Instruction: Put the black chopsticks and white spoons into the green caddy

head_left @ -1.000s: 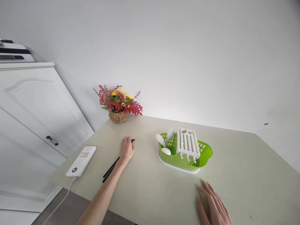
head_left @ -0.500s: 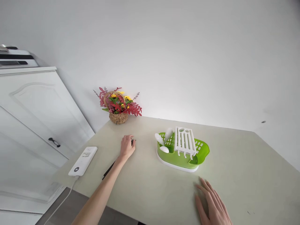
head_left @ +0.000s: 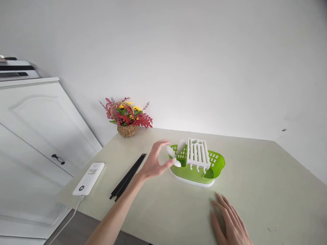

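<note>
My left hand [head_left: 157, 161] reaches to the left end of a green utensil holder [head_left: 194, 176], thumb and fingers apart around the white spoons [head_left: 181, 147] standing in it. The thumb tip overlaps the lowest spoon; whether it touches I cannot tell. A white slotted rack [head_left: 198, 153] with small hooks sits across the holder's middle. Black chopsticks [head_left: 128, 177] lie in a bundle on the table, left of my left forearm. My right hand [head_left: 231, 221] rests on the tabletop in front of the holder, fingers stretched out and holding nothing.
A wicker basket of artificial flowers [head_left: 127, 130] stands at the table's back left, by the wall. A white power bank [head_left: 89, 178] with a cable lies near the left edge. Beyond that edge is a white cabinet [head_left: 38, 136].
My left hand has left the chopsticks and moved right to the spoons, its fingers now spread. The chopsticks are uncovered on the table. My right hand has stayed in place.
</note>
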The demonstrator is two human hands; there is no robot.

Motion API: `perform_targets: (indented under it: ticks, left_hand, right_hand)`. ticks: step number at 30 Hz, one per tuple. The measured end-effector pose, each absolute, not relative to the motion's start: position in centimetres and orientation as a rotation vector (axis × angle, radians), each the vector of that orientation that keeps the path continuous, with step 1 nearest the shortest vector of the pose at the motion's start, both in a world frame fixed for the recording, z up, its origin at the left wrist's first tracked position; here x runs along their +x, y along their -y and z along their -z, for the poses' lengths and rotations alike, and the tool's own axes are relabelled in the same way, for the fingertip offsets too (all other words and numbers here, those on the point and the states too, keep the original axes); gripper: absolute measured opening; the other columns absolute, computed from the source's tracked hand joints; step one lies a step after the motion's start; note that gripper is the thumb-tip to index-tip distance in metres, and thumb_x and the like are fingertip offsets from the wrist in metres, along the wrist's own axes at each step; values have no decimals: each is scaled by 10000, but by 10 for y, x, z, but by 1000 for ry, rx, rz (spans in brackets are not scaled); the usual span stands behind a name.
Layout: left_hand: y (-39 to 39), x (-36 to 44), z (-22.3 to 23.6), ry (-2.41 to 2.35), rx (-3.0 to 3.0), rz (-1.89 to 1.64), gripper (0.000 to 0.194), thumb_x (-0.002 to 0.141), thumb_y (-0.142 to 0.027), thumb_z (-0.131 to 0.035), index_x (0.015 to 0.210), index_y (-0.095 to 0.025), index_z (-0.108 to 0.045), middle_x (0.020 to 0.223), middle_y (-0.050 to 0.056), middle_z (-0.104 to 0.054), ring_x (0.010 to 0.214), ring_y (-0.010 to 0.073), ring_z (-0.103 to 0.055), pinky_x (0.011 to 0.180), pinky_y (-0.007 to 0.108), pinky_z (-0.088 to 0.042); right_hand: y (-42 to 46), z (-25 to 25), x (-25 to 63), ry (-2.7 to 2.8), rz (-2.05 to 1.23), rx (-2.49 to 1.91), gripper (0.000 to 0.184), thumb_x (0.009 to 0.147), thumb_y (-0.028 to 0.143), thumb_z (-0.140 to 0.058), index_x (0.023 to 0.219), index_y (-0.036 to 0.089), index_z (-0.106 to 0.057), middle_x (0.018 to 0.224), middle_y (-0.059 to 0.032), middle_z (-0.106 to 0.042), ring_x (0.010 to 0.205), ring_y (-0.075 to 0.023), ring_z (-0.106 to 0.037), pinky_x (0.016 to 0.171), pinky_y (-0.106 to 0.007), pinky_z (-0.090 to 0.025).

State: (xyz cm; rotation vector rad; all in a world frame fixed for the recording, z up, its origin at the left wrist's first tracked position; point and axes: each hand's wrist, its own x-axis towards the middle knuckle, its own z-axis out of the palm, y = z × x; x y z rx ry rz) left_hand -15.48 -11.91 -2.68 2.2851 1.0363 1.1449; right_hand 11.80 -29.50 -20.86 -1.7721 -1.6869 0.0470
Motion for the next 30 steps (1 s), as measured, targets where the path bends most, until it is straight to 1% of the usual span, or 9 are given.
perform_targets:
  ticks: [2, 5, 11, 16, 20, 22, 24, 26, 30]
  left_hand:
    - [123, -146, 22, -954, 2405, -1059, 609, 875, -417, -736, 1414, -247, -510, 1537, 143, -481, 1470, 337, -404, 1230, 507, -343]
    - [123, -136, 22, -919, 2507, -984, 690, 852, -410, -759, 1454, -250, -463, 1578, 144, -436, 1495, 356, -367, 1236, 541, -341]
    - [109, -127, 23, -870, 2611, -921, 672, 880, -313, -678, 1489, -247, -403, 1591, 138, -410, 1510, 335, -355, 1248, 535, -337]
    - [95, -122, 20, -843, 2675, -834, 754, 835, -290, -699, 1515, -236, -378, 1611, 150, -389, 1518, 356, -345, 1253, 547, -330]
    - [83, -119, 18, -839, 2670, -769, 799, 809, -237, -697, 1532, -217, -357, 1627, 156, -376, 1523, 354, -347, 1247, 520, -351]
    - [77, -118, 18, -835, 2655, -747, 823, 794, -210, -690, 1541, -215, -344, 1612, 153, -406, 1496, 348, -399, 1226, 504, -386]
    - [71, -117, 18, -833, 2641, -733, 804, 793, -198, -680, 1531, -221, -360, 1572, 141, -466, 1448, 339, -468, 1203, 495, -417]
    - [68, -115, 19, -828, 2630, -736, 753, 799, -186, -665, 1503, -232, -403, 1529, 124, -519, 1412, 326, -510, 1192, 488, -430]
    - [67, -112, 21, -830, 2609, -800, 640, 796, -179, -654, 1417, -226, -503, 1449, 119, -568, 1367, 312, -540, 1165, 463, -454]
  right_hand:
    - [294, 209, 118, 1689, -44, -1767, 397, 1056, 463, -390, 1344, 273, -587, 1562, -32, -532, 1479, -293, -439, 1167, -526, -429]
    - [294, 209, 118, 1692, -40, -1753, 381, 1057, 460, -394, 1317, 275, -602, 1560, -31, -535, 1483, -299, -434, 1167, -534, -426]
    - [293, 208, 118, 1685, -22, -1716, 371, 1059, 455, -397, 1302, 280, -616, 1545, -37, -551, 1471, -306, -453, 1157, -548, -438]
    - [291, 206, 118, 1678, -10, -1690, 363, 1055, 446, -404, 1273, 277, -640, 1512, -49, -584, 1461, -315, -468, 1147, -557, -453]
    - [291, 204, 119, 1680, -4, -1681, 360, 1051, 437, -412, 1268, 278, -651, 1508, -52, -589, 1459, -316, -472, 1138, -553, -469]
    - [291, 204, 119, 1687, 3, -1677, 353, 1049, 424, -418, 1271, 276, -649, 1508, -52, -589, 1458, -315, -474, 1138, -554, -471]
    - [290, 205, 119, 1696, 11, -1675, 340, 1047, 409, -429, 1270, 273, -647, 1509, -53, -589, 1456, -313, -476, 1142, -554, -469]
    - [290, 205, 120, 1699, 10, -1668, 330, 1045, 401, -437, 1263, 270, -646, 1508, -55, -589, 1458, -313, -474, 1144, -556, -467]
    - [290, 207, 122, 1713, 0, -1650, 316, 1039, 400, -456, 1263, 281, -643, 1513, -43, -584, 1459, -316, -472, 1126, -565, -481]
